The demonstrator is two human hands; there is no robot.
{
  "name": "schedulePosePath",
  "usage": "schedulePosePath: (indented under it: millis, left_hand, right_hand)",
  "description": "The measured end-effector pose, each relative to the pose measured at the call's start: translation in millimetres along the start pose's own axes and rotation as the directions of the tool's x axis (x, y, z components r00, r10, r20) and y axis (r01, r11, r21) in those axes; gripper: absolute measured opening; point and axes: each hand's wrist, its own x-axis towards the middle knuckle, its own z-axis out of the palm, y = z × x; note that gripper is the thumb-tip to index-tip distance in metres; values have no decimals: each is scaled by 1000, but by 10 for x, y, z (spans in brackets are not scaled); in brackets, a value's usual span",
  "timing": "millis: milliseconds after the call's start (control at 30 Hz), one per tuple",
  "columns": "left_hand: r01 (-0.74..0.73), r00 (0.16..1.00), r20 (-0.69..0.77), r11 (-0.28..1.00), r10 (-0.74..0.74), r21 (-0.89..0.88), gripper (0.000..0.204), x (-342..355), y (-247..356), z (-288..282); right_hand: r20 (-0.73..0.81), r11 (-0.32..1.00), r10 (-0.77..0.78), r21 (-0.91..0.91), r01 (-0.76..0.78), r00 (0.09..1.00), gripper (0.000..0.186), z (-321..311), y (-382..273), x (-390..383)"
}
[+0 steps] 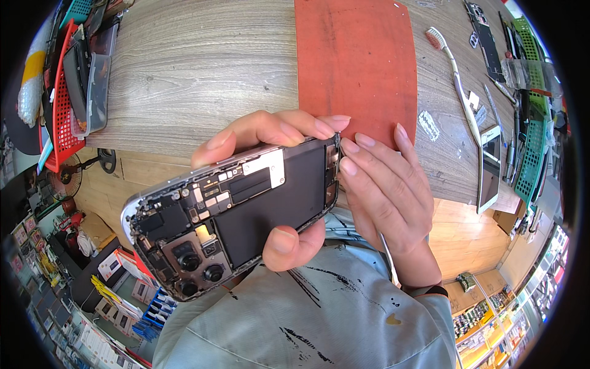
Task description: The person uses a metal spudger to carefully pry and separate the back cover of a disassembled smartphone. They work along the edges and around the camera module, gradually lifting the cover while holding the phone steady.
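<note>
A smartphone (270, 197) with its inside laid bare is held tilted in front of my body. Its black battery, metal-shielded board and triple camera module (198, 265) face up. My left hand (264, 132) is closed round it, fingers over the far long edge and thumb over the near edge. My right hand (390, 194) is at the phone's right end, its fingertips bunched against that short edge near the corner. What those fingertips pinch, if anything, is too small to make out. A thin pale rod (387, 251) shows below the right palm; whether the hand holds it is unclear.
Beyond the phone, a red-orange mat (356, 67) lies on the wood-grain table (203, 61). To its right are a toothbrush (458, 80), a white phone (490, 169) and green baskets (531, 154) of tools. A red basket (64, 111) of parts stands at the left edge.
</note>
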Motion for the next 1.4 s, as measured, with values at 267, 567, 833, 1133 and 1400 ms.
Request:
schedulePosePath:
  millis: [267, 567, 833, 1133, 1400]
  left_hand:
    - [29, 1000, 12, 998, -29, 49, 89, -20, 34, -8]
    - [10, 1000, 2, 997, -10, 81, 90, -7, 13, 11]
    - [-53, 998, -21, 992, 56, 117, 90, 3, -44, 64]
    - [-94, 994, -40, 993, 97, 71, 92, -2, -85, 65]
    - [-132, 985, -103, 991, 135, 35, 90, -9, -133, 122]
  right_hand:
    - [2, 999, 23, 25, -23, 1000, 36, -18, -16, 24]
    - [-24, 997, -49, -53, 48, 999, 36, 26, 5, -4]
    - [53, 982, -114, -144, 121, 992, 38, -25, 15, -18]
    - [-70, 999, -29, -18, 27, 997, 32, 23, 32, 1]
    - [-63, 1000, -24, 5, 24, 998, 32, 10, 19, 22]
